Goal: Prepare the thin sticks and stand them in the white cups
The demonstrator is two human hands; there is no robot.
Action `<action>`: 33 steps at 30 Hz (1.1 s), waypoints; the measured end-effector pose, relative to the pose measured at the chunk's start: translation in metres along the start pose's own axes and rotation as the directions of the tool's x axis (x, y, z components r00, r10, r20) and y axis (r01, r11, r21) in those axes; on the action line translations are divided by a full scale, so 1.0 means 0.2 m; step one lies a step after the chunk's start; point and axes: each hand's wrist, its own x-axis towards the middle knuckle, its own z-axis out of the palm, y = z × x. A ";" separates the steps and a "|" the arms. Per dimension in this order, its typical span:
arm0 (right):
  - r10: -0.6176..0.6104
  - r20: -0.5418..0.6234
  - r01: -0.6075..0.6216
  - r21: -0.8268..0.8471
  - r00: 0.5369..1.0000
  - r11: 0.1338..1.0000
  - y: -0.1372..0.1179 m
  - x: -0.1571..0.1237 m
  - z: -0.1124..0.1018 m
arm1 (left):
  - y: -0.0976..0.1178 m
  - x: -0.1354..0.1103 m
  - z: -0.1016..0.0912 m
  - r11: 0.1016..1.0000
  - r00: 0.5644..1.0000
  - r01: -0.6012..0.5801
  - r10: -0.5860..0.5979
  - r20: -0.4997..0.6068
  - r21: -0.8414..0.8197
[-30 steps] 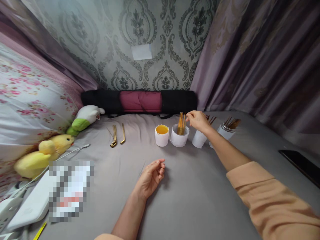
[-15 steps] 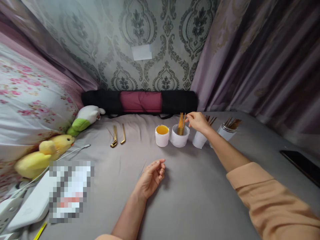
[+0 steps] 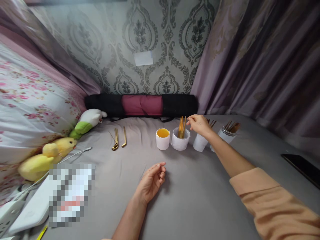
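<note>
My right hand (image 3: pixel 198 125) hovers just right of several thin golden-brown sticks (image 3: pixel 182 126), perhaps chopsticks, standing in a wide white cup (image 3: pixel 180 144). Its fingers are bent with the tips a little apart, close beside the nearest stick, and nothing shows between them. Resting on the grey sheet in front of the cups, my left hand (image 3: pixel 152 181) has loosely curled fingers and no visible object in it. A white cup with an orange inside (image 3: pixel 162 141) stands left of the wide one. Partly behind my right hand and forearm is a narrow white container (image 3: pixel 200 143) with brown sticks.
A white-wrapped jar (image 3: pixel 226 132) of brown sticks stands at right. Gold bent metal straws (image 3: pixel 115 140) lie at left, one apart from the others. A black phone (image 3: pixel 301 168), plush toys (image 3: pixel 47 158), a white cable (image 3: pixel 75 152) and a black-and-red roll (image 3: pixel 142 105) surround the area.
The whole view has shifted slightly, so things sit lower in the picture. My right hand is a touch farther from the sticks; my left hand stays put.
</note>
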 end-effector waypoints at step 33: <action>-0.027 -0.130 0.052 0.190 0.991 0.980 0.02 -0.12 -0.02 | 0.00 0.00 -0.04 1.000 0.998 -0.003 0.005 0.058 -0.025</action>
